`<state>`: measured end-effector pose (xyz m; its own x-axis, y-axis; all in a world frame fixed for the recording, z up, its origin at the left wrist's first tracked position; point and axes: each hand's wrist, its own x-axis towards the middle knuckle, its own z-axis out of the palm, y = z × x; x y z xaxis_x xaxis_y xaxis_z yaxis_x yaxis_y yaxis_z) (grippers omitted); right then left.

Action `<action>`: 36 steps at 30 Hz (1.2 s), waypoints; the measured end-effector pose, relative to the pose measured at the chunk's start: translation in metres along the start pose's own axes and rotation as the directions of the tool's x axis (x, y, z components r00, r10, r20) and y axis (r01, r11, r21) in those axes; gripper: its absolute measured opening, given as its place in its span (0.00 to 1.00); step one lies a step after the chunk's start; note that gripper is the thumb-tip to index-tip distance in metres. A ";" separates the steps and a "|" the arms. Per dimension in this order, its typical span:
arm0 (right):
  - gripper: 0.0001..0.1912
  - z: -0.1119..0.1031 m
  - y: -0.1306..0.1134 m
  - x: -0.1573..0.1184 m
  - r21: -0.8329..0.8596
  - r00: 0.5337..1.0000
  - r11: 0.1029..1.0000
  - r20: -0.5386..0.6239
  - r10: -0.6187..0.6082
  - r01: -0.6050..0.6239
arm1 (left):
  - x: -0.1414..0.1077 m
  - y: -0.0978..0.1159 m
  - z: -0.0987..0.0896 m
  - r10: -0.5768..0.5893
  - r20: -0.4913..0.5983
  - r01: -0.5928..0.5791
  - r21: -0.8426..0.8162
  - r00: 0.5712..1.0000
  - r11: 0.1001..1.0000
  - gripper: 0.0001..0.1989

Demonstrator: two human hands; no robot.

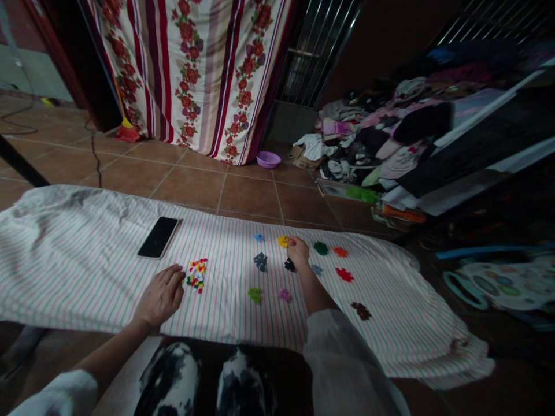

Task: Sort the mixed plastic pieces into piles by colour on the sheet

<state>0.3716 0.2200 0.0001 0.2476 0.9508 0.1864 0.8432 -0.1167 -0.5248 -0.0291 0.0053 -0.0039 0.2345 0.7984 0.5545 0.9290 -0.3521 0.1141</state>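
My right hand point(299, 252) reaches to the far side of the cloth, its fingers closed in a pinch at the edge of the yellow pile of small plastic pieces point(282, 241). What the fingertips hold is hidden. My left hand point(162, 294) rests on the cloth, fingers together and bent, beside a mixed pile of small red, yellow, white and green pieces point(197, 277). A yellowish bit shows by its fingertips, too small to name. Around my right hand lie the black pile point(289, 265), dark green pile point(321, 248), grey-blue pile point(317, 270) and light blue pile point(259, 237).
A phone point(159, 237) lies on the striped cloth point(229, 312) at the left. Further piles are dark grey point(261, 262), lime green point(255, 295), pink point(284, 295), orange point(340, 252), red point(344, 274) and brown point(361, 311). A purple basin point(268, 159) stands on the floor beyond.
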 end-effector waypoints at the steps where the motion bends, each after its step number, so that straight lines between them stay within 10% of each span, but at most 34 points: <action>1: 0.19 0.000 0.000 0.000 -0.005 1.000 1.000 0.004 0.007 -0.007 | 0.000 0.000 0.000 0.001 -0.002 -0.001 -0.002 1.000 1.000 0.11; 16: 0.21 -0.011 -0.012 -0.015 -0.001 1.000 1.000 -0.016 -0.005 0.005 | -0.001 0.000 0.001 -0.018 -0.004 0.018 -0.015 1.000 1.000 0.11; 22: 0.21 -0.009 -0.050 -0.038 0.131 0.980 0.974 -0.095 -0.172 0.184 | 0.000 0.001 0.000 -0.031 0.002 0.031 -0.032 1.000 0.999 0.12; 36: 0.14 0.058 -0.148 -0.154 0.551 0.776 0.698 0.134 -0.616 0.458 | 0.002 0.003 -0.004 -0.032 0.026 0.032 -0.012 0.999 0.999 0.11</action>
<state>0.1811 0.1076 0.0003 -0.3911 0.8486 0.3563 0.4385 0.5121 -0.7386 -0.0263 0.0043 0.0007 0.2123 0.8218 0.5288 0.9326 -0.3320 0.1414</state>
